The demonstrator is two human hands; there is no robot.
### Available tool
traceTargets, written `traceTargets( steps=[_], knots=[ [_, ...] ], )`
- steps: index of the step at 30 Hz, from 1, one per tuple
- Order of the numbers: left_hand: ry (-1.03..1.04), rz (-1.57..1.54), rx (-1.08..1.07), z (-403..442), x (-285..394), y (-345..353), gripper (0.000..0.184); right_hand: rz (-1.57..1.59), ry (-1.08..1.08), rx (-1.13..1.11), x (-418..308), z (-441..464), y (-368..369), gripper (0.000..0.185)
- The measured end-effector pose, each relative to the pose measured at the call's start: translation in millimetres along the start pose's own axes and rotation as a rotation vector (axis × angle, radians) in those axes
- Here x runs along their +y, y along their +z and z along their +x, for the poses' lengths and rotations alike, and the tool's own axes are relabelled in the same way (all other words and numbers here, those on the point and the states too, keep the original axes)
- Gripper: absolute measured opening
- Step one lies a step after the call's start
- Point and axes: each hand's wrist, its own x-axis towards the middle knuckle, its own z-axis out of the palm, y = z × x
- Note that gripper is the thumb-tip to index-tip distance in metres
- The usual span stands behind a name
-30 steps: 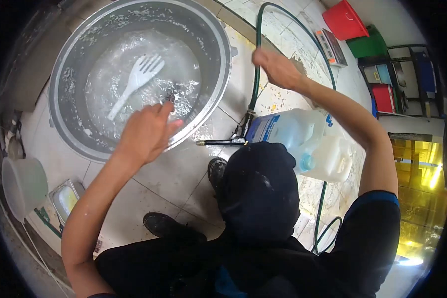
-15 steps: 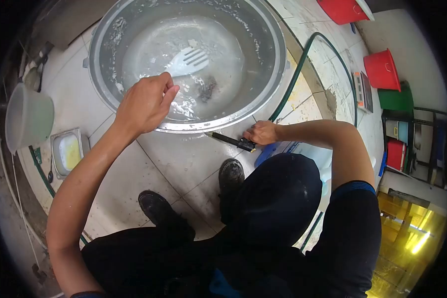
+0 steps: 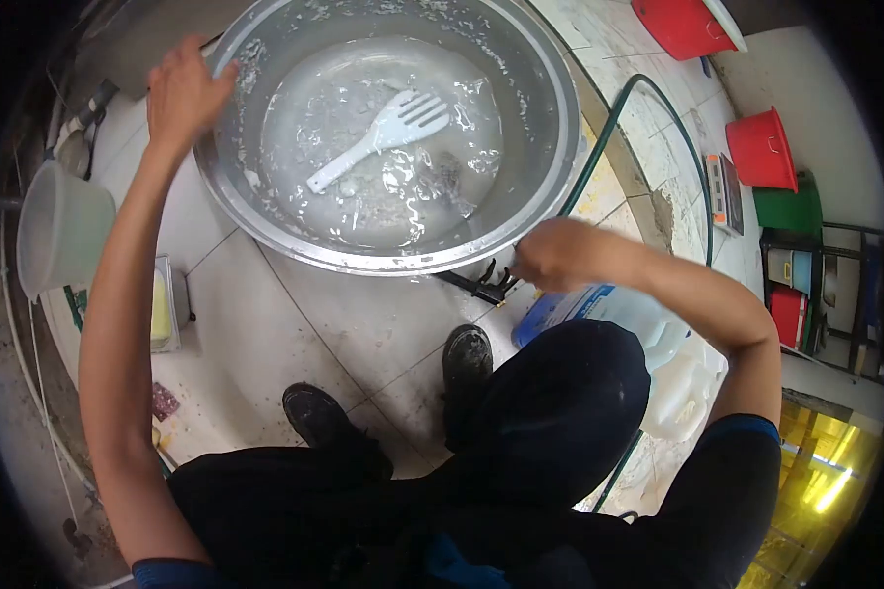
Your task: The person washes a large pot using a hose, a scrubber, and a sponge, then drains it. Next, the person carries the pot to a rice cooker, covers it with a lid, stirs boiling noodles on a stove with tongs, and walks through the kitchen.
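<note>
A large round metal basin (image 3: 403, 263) holds shallow cloudy water, with white residue on its inner wall. A white slotted spatula (image 3: 381, 132) lies in the water, near a greyish scrubber-like clump (image 3: 445, 182). My left hand (image 3: 189, 98) is at the basin's left rim, fingers spread and holding nothing; I cannot tell whether it touches the metal. By the front right rim is my right hand (image 3: 566, 255), smeared by motion, its fingers mostly hidden. Just left of it, a black spray gun (image 3: 481, 286) lies on the floor, partly under the rim.
A green hose (image 3: 600, 147) curves along the basin's right. A clear jug with a blue label (image 3: 572, 306) stands by my knee. At left are a translucent bucket (image 3: 64, 231) and a metal tray (image 3: 173, 304). Red tubs (image 3: 761, 149) and a scale (image 3: 725, 193) are at right.
My left hand has left the spatula and moved up-left to the rim. The spatula now lies loose in the basin. My right hand has moved right and up, away from the spray gun.
</note>
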Motion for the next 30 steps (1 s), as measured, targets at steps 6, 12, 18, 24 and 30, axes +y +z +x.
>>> traceTargets(
  steps=[6, 12, 18, 24, 30],
  knots=[
    [-0.324, -0.415, -0.389, 9, -26, 60, 0.047, 0.173, 0.046, -0.296, 2, 53, -106, 0.030],
    [-0.459, -0.435, -0.456, -22, 15, -2, 0.034, -0.150, 0.174, 0.200, 28, 192, -1, 0.023],
    [-0.634, -0.518, -0.412, -51, 39, -30, 0.022, 0.634, 0.121, 0.198, -80, 188, -15, 0.042],
    [-0.673, -0.489, -0.392, -55, 46, -36, 0.021, 1.520, 0.037, 0.886, -104, 341, -154, 0.069],
    [-0.672, -0.462, -0.343, -57, 49, -38, 0.021, 1.662, -0.126, 1.091, -145, 323, -114, 0.045]
  ],
)
